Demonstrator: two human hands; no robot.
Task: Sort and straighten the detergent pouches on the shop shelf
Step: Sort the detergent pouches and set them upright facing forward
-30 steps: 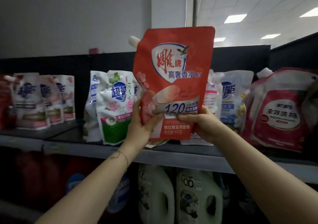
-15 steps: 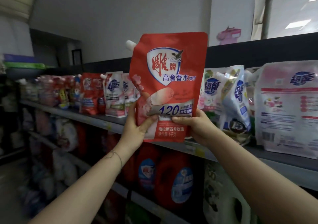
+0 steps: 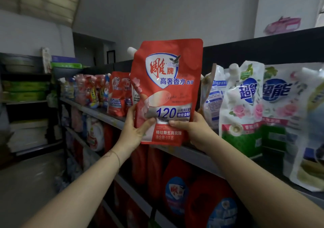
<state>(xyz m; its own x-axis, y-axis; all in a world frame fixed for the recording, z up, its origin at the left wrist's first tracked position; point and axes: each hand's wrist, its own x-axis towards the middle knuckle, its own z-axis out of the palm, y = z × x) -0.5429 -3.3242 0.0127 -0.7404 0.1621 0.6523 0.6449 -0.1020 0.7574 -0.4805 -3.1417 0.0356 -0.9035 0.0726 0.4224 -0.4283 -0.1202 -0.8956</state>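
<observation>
A red detergent pouch with a white spout cap at its top left is held upright in front of the grey shelf. My left hand grips its lower left edge, thumb across the front. My right hand grips its lower right edge, thumb on the front too. Behind it to the left stand matching red pouches in a row. To the right lean white pouches with rose prints and blue logos, tilted and uneven.
Further left along the shelf stand several mixed pink and red pouches. Red detergent jugs fill the shelf below. A dark rack with green packs stands at the far left, and the aisle floor lies below it.
My view has swung left along the shelf, so the red pouches at the left have come into sight. Both hands keep the same hold on the red pouch.
</observation>
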